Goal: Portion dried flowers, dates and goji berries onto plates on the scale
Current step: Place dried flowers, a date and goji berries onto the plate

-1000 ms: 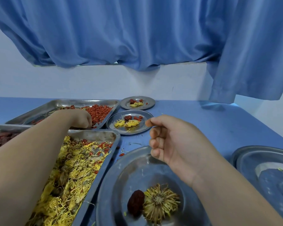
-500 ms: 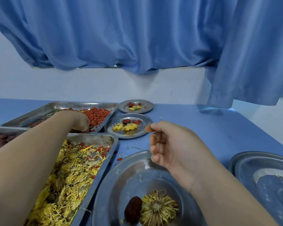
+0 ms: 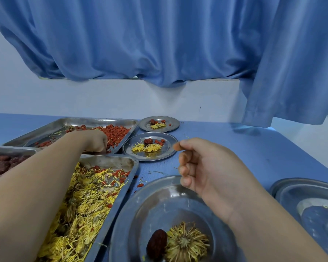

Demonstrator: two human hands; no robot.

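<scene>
My left hand (image 3: 96,141) reaches into the far steel tray (image 3: 95,121) of red goji berries (image 3: 117,131), its fingers curled down into the pile and pinching berries. My right hand (image 3: 203,167) hovers in a loose fist above the near round plate (image 3: 125,214), thumb against forefinger, and I see nothing in it. On that plate lie one dark date (image 3: 156,242) and one dried yellow flower (image 3: 186,242). No scale shows under the plate.
A tray of dried yellow flowers (image 3: 87,195) lies under my left forearm, and a tray of dates (image 3: 0,164) sits at the left edge. Two filled small plates (image 3: 168,151) (image 3: 175,124) stand behind. Stacked bare plates (image 3: 292,188) are at the right. Blue curtains hang over the wall.
My left hand has dug a little deeper into the goji berries. The right hand has stayed over the near plate, and the view has tilted slightly upward.
</scene>
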